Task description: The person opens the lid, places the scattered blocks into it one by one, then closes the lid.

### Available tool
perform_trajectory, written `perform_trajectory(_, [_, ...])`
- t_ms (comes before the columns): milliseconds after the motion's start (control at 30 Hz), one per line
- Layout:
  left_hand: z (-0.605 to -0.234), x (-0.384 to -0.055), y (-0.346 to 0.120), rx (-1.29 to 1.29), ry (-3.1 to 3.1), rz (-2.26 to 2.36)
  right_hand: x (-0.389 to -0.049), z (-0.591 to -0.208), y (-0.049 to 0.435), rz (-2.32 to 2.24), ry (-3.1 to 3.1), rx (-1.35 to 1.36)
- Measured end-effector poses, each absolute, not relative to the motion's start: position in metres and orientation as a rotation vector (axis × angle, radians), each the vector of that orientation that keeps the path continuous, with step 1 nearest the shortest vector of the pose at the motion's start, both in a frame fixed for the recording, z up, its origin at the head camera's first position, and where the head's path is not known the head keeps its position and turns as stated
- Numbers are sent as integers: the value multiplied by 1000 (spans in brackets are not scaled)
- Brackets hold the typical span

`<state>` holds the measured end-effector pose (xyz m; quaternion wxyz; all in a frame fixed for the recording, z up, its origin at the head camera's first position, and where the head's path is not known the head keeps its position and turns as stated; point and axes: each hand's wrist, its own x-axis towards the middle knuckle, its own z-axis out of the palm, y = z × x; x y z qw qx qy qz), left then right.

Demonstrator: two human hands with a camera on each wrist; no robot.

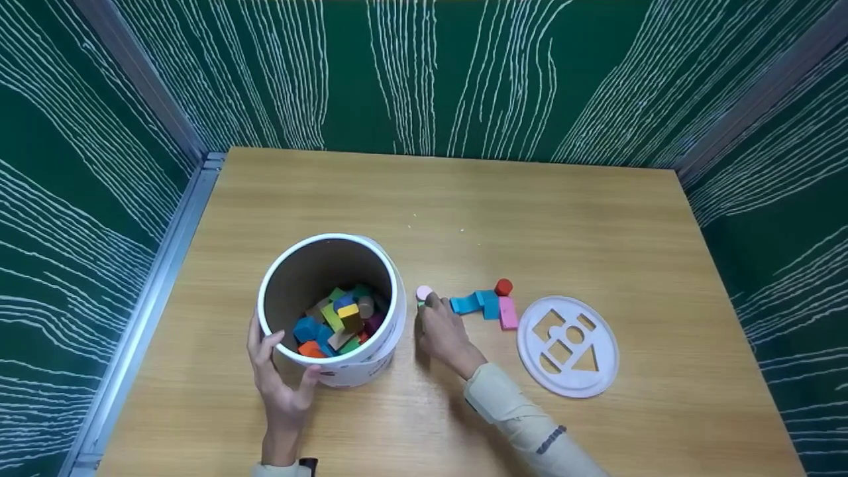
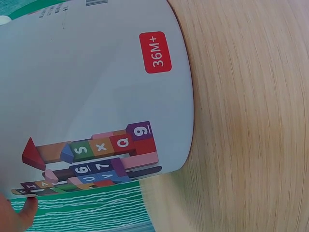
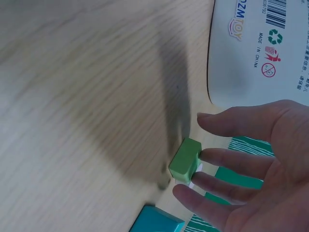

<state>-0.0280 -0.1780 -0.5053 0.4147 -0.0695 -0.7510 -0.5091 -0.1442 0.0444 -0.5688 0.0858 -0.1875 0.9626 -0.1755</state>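
Observation:
A white toy bucket point(image 1: 354, 376) stands on the table with several coloured wooden blocks point(image 1: 344, 318) inside. My left hand point(image 1: 281, 391) rests against its near left side, fingers spread at the rim and thumb on the outer wall. The left wrist view shows the bucket's printed wall point(image 2: 87, 87). To the bucket's right, my right hand point(image 1: 445, 329) reaches down to a small green block point(image 3: 186, 159). Its fingertips are right at the block, while the thumb stands apart from it. A pale pink cylinder point(image 1: 424, 291) sits just beyond these fingers.
Right of my right hand lie blue blocks point(image 1: 467, 303), a red cylinder point(image 1: 503, 287) and a pink block point(image 1: 508, 313). A white lid point(image 1: 573, 383) with shaped cut-outs lies farther right. Green, white-streaked walls point(image 1: 411, 79) surround the table point(image 1: 450, 192).

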Motion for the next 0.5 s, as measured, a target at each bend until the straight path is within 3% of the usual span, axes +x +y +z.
perform_trajectory(500, [-504, -27, -178, -151, -1908, -1279, -144, -571, 46, -849, 2779, -323])
